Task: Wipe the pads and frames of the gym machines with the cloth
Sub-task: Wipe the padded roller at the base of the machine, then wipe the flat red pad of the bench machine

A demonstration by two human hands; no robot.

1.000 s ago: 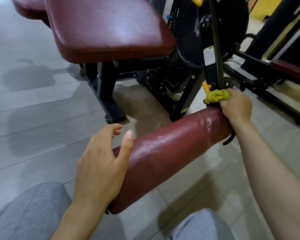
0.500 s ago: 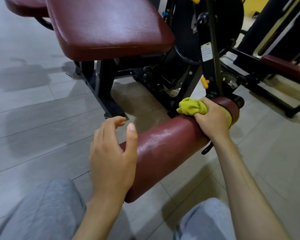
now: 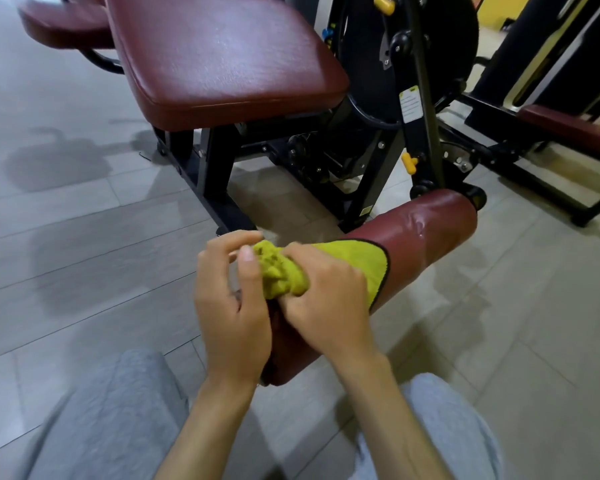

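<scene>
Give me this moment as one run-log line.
step: wiping roller pad | right hand: grips cloth on roller pad | left hand: fingers curled at cloth's bunched end, grip unclear

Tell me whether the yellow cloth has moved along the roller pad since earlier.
Yes. The cloth slid from the far end of the roller pad, by the black upright, toward its near end.

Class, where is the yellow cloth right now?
In the head view, lower centre, the cloth lies over the red roller pad, bunched in the right hand, with the left hand at its left end.
</scene>
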